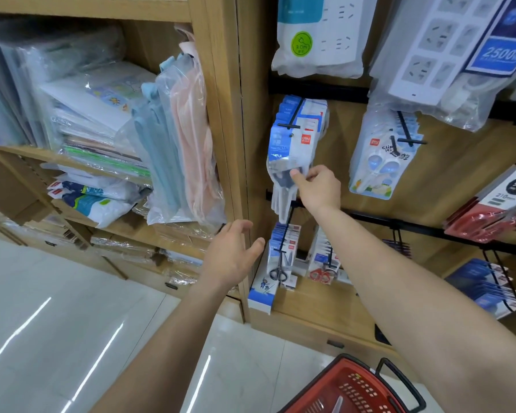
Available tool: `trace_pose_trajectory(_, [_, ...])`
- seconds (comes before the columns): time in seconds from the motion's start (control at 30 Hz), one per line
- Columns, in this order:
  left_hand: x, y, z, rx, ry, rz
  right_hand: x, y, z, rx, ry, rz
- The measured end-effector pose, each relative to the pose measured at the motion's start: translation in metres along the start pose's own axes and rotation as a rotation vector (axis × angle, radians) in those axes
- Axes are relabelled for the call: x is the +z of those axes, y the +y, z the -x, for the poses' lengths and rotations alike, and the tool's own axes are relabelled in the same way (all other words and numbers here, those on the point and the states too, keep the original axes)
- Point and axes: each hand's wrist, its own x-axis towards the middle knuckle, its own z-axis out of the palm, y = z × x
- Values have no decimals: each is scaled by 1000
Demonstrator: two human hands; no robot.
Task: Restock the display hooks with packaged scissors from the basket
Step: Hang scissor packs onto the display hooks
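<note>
A blue and white scissors pack (289, 158) hangs at the front of a black display hook (292, 122), with several like packs behind it. My right hand (319, 186) pinches the pack's clear lower part between thumb and fingers. My left hand (233, 254) hovers lower left of it, fingers spread and relaxed, holding nothing. The red basket (355, 389) sits on the floor at the bottom, and I can make out a scissors pack inside it.
Lower hooks hold more scissors packs (283, 257) and red-handled ones (322, 269). Child scissors packs (379, 162) hang to the right, power strips (319, 34) above. A wooden post (221, 114) separates shelves of plastic-wrapped stationery (102, 129) on the left.
</note>
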Motion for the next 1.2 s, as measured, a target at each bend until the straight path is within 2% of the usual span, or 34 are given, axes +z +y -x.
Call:
trace_pose_trajectory(0.13, [21,4,16,-26,-71,-16,-22,38,31,16,-100,116])
trace_pose_trajectory(0.37, [106,16,64,-69,-319,-137,-72,162,95,68,-583,539])
trace_pose_trajectory(0.47, [151,18,92,-108,-423,-179,-98,223,121,108,-727,708])
trace_pose_trajectory(0.6, [208,21,139,-232,-518,-205,-133,295,151,168,-856,786])
trace_pose_trajectory(0.87, [308,-7,247,-521,-582,-141,-154,423,211,222,-1014,797])
trace_pose_trajectory(1.2, [468,-156,340,-674,-646,-41,-75,596,285,421,-989,715])
